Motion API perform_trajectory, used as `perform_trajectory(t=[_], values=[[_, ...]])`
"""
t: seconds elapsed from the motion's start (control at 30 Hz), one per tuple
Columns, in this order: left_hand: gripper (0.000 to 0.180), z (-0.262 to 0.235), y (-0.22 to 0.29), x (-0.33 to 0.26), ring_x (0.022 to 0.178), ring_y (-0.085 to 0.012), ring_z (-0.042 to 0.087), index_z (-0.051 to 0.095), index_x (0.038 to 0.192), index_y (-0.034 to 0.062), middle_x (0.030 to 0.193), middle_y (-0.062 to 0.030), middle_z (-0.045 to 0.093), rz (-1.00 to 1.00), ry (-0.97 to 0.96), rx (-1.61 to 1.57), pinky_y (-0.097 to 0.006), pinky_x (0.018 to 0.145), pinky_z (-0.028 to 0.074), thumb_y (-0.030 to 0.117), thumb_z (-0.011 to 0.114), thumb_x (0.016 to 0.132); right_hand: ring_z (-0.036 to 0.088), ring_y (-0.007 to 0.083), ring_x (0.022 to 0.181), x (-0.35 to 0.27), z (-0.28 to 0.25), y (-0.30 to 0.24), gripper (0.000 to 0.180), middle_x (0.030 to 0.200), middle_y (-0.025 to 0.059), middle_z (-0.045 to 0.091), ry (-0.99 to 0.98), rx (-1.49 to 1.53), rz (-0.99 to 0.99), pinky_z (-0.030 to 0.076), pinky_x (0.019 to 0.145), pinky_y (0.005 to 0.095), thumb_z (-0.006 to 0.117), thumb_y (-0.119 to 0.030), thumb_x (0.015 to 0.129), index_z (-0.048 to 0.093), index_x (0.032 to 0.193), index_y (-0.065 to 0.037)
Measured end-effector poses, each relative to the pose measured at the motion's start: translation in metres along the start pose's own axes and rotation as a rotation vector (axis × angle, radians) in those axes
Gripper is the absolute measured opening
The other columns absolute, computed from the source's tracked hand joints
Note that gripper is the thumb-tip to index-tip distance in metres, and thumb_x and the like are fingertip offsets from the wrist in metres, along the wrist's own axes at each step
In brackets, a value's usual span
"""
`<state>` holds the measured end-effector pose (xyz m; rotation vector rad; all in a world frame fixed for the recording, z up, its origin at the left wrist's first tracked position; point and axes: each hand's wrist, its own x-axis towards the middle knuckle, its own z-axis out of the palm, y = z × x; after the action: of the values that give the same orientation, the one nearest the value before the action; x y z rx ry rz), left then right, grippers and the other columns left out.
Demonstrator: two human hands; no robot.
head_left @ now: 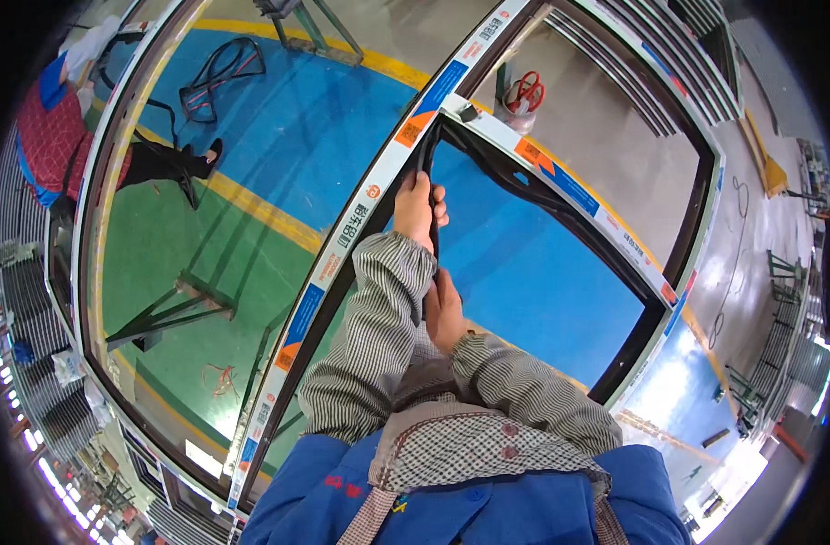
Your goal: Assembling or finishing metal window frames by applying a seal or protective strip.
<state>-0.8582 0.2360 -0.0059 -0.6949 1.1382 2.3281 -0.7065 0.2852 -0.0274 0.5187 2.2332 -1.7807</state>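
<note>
The black strip [430,153] is running down the inner edge of the white frame [358,213]; the left hand [417,213], farther up, is closing its fingers around it; the right hand [446,316] is bending beside it nearer the body, its grip being too hidden to tell; seating the strip seems to be occurring; the next move is probably calling for pressing it nearward; a co-worker [56,136] is standing far left.

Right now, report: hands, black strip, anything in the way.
Left hand closed on black strip; right hand nearer body, grip partly hidden. Strip sags along white crossbar. Striped sleeves partly block view.
</note>
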Motion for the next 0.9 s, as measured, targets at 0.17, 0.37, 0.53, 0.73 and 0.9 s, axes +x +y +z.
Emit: perform_trajectory(t=[0.17, 0.37, 0.53, 0.73, 0.9], values=[[0.040, -0.060, -0.001, -0.045, 0.078, -0.0101, 0.054, 0.041, 0.129, 0.0089, 0.092, -0.0025, 0.059, 0.123, -0.098, 0.346, -0.025, 0.067, 0.045, 0.034, 0.041, 0.099, 0.047, 0.0114, 0.064, 0.004, 0.029, -0.032, 0.022, 0.075, 0.0032, 0.050, 0.056, 0.508, 0.233, 0.037, 0.057, 0.0253, 0.046, -0.022, 0.097, 0.048, 0.099, -0.001], [0.031, -0.216, -0.052, -0.223, 0.067, -0.0108, 0.055, 0.050, 0.118, 0.0015, 0.080, -0.0037, 0.059, -0.232, -0.270, 0.603, -0.025, 0.061, 0.045, 0.023, 0.046, 0.097, 0.052, 0.0201, 0.051, 0.022, 0.063, -0.066, 0.025, 0.063, 0.0108, 0.052, -0.094, 0.941, 0.501, 0.044, 0.046, 0.0341, 0.049, -0.027, 0.094, 0.046, 0.095, -0.002], [0.033, -0.190, -0.024, -0.246, 0.058, -0.0193, 0.058, 0.056, 0.110, -0.0015, 0.066, -0.0115, 0.059, 0.043, 0.496, 1.199, -0.030, 0.056, 0.045, 0.025, 0.055, 0.090, 0.063, 0.0255, 0.065, 0.030, 0.074, -0.030, 0.025, 0.071, 0.0125, 0.063, 0.056, 0.122, 0.015, 0.049, 0.060, 0.0353, 0.060, -0.021, 0.087, 0.055, 0.093, 0.002], [0.044, -0.211, -0.035, -0.236, 0.073, -0.0367, 0.062, 0.055, 0.113, -0.0014, 0.073, -0.0181, 0.063, 0.184, 0.670, 1.384, -0.044, 0.068, 0.046, 0.035, 0.054, 0.089, 0.062, 0.0143, 0.065, 0.028, 0.073, -0.045, 0.017, 0.076, 0.0059, 0.060, -0.140, 0.655, 0.229, 0.053, 0.059, 0.0263, 0.061, -0.011, 0.088, 0.054, 0.097, 0.001], [0.041, -0.220, -0.036, -0.234, 0.072, -0.0366, 0.061, 0.056, 0.108, -0.0016, 0.071, -0.0173, 0.062, 0.195, 0.663, 1.362, -0.044, 0.068, 0.046, 0.035, 0.054, 0.088, 0.063, 0.0142, 0.066, 0.035, 0.071, -0.042, 0.018, 0.083, 0.0072, 0.061, -0.191, 0.653, 0.225, 0.054, 0.060, 0.0260, 0.062, -0.009, 0.087, 0.053, 0.098, 0.002]])
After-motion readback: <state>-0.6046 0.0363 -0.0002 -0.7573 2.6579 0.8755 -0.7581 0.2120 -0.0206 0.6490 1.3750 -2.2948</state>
